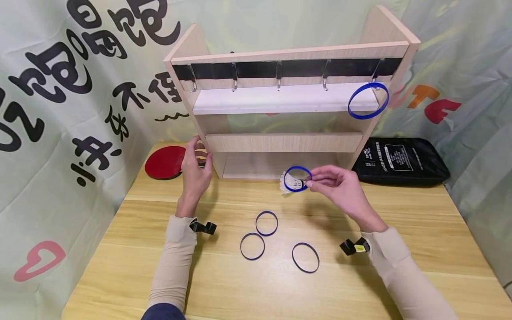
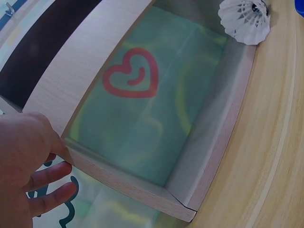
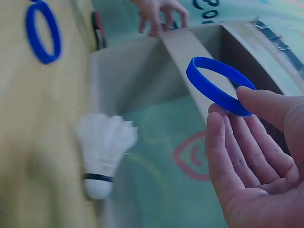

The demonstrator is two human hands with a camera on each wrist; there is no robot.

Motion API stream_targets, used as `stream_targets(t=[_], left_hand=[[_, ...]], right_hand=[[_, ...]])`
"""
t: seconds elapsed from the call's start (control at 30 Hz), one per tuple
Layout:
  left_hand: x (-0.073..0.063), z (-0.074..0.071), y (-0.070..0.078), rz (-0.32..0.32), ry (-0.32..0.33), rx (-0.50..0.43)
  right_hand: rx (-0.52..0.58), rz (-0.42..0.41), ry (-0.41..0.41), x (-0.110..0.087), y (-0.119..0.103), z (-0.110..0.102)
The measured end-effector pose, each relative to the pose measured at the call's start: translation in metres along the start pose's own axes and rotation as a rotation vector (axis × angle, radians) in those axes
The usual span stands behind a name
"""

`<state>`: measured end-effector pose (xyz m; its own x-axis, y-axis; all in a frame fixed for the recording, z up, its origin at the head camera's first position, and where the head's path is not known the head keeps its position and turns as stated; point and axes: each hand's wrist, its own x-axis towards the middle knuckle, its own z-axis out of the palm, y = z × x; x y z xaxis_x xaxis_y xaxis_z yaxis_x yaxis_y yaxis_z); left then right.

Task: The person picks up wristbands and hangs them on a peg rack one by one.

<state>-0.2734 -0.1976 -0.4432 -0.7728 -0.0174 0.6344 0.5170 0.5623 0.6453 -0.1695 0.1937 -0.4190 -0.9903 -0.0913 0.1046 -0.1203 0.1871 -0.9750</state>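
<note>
Between its thumb and fingertips, my right hand (image 1: 342, 189) pinches a blue silicone wristband (image 3: 216, 88). From the head view, this band overlaps a white shuttlecock (image 3: 102, 152) that lies on the table at the shelf's front edge. My left hand (image 1: 196, 175) rests against the outer left side of the small wooden shelf (image 1: 284, 143), its fingers (image 2: 50, 183) fairly straight. Another blue wristband (image 1: 369, 116) hangs at the rightmost of several metal hooks (image 1: 278, 82) on the shelf's black strip. Three more wristbands (image 1: 266, 234) (image 1: 252, 258) (image 1: 306, 271) lie on the table.
A red table tennis bat (image 1: 165, 162) lies left of the shelf, partly behind my left hand. To the right lies a black zipped case (image 1: 400, 162). Printed cloth (image 1: 40, 186) hangs behind and beside the wooden table (image 1: 132, 249).
</note>
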Motion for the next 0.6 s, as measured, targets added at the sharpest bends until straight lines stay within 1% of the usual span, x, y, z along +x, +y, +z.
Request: stream_targets(t=[0.1, 0.17, 0.23, 0.33, 0.5, 0.6], left_hand=[[0.0, 0.0, 0.001, -0.002, -0.006, 0.005], [0.0, -0.001, 0.001, -0.002, -0.005, 0.007], [0.0, -0.001, 0.001, -0.002, -0.004, 0.013], [0.0, 0.0, 0.001, 0.002, -0.001, 0.016], [0.0, -0.001, 0.002, 0.001, 0.003, 0.006], [0.0, 0.0, 0.002, -0.002, -0.001, 0.003]], right_hand=[[-0.008, -0.045, 0.047, 0.004, -0.012, -0.006], [-0.022, -0.06, 0.073, 0.006, -0.019, -0.009], [-0.01, -0.07, 0.093, 0.007, -0.025, -0.012], [0.017, -0.084, 0.117, 0.009, -0.035, -0.015], [0.108, -0.145, 0.148, 0.014, -0.053, -0.017], [0.116, -0.186, 0.171, 0.015, -0.063, -0.018]])
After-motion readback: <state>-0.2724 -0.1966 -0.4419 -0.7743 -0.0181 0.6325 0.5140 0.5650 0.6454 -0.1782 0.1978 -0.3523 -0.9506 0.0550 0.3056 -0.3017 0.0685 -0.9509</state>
